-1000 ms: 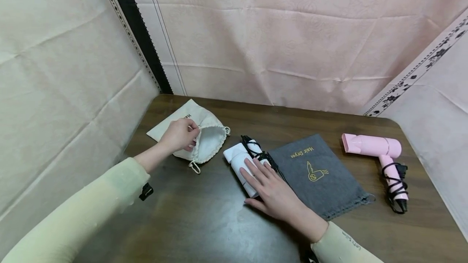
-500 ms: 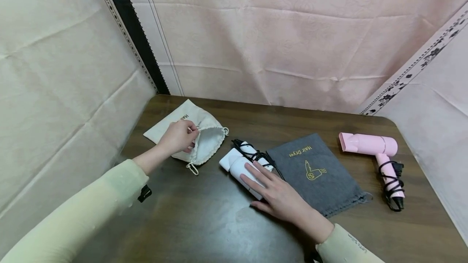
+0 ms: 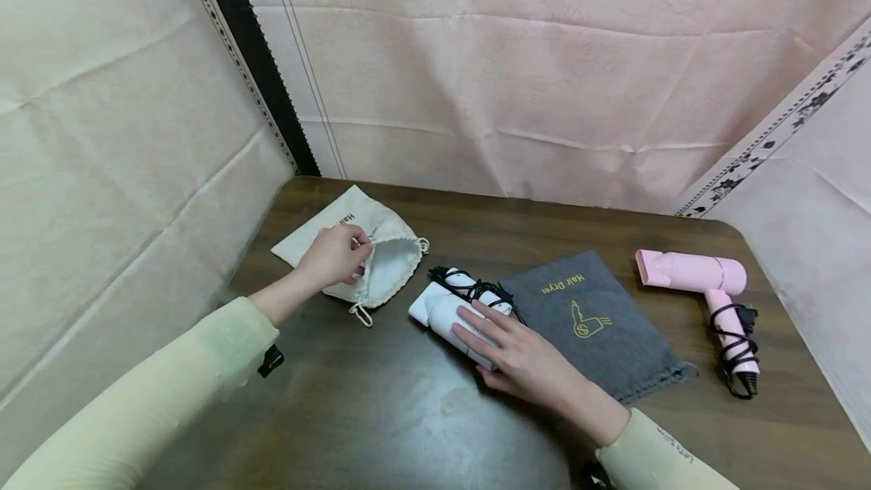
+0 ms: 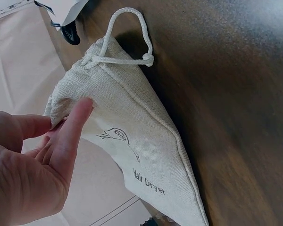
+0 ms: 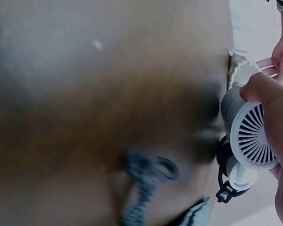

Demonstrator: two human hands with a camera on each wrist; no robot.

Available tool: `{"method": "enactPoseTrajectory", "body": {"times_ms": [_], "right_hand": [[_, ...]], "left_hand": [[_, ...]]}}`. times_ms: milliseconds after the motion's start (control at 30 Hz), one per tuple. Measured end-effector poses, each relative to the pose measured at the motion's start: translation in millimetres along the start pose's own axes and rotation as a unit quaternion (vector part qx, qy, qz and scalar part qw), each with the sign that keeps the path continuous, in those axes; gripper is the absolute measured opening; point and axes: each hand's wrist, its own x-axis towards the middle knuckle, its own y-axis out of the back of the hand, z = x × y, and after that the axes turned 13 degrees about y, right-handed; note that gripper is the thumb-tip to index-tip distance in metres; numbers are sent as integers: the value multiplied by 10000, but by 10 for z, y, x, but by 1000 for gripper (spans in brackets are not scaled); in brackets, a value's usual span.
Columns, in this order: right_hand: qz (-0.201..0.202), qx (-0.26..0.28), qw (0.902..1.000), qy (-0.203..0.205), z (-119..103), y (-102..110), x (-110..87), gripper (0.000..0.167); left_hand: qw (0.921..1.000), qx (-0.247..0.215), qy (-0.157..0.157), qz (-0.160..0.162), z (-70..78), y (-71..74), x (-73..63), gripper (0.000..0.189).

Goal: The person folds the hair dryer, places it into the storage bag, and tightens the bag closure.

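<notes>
Left hand (image 3: 332, 255): your fingers pinch the cream bag (image 4: 132, 108);
Right hand (image 3: 527, 365): your fingers clasp the white dryer (image 3: 449, 317);
Right-wrist view only: the dryer's grille (image 5: 252, 134).

Pinched bag (image 3: 381, 222), fingers (image 3: 484, 326) on white dryer (image 3: 441, 310)

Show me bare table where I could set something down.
Widest bare table: the near side, between the left sleeve and right hand. A narrower strip runs behind the gray bag. Crowded: mid-table, where the white dryer lies between the beige bag and gray bag.
</notes>
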Motion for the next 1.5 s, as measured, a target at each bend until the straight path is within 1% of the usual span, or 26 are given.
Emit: {"method": "enactPoseTrajectory", "body": {"times_ms": [133,233,333,433,567,700,800,867,967,1100,1333,1500], "right_hand": [[15,-187,9998,43,40,67,30,80],[-32,-321,9995,73,63,114,53,77],[-67,-379,9992,146,82,162,83,75],[-28,-399,9989,247,97,206,106,73],[164,-433,9980,435,101,254,151,73],[291,-409,9967,631,86,275,223,75],[308,-443,9959,728,77,267,274,77],[294,-502,9954,759,82,249,302,76],[250,-652,9945,786,104,209,334,72],[231,-708,9940,804,144,145,368,70],[249,-799,9923,912,201,32,451,72],[190,-868,9916,938,235,-25,491,71]], "left_hand": [[10000,81,-24,-16,27,-3,16,20],[9996,245,-105,22,49,-1,25,20],[9986,437,-262,107,64,2,35,19],[9977,505,-437,130,76,4,40,17],[9971,514,-553,17,105,18,35,18],[9965,607,-568,-102,151,47,29,18],[9950,762,-640,-78,183,54,29,18],[9931,918,-734,-2,202,45,28,16],[9867,1275,-972,249,222,20,25,14],[9786,1573,-1237,477,235,-21,11,14],[9747,1636,-1441,499,249,-46,-34,14],[9701,1792,-1559,490,267,-65,-47,15]]}}
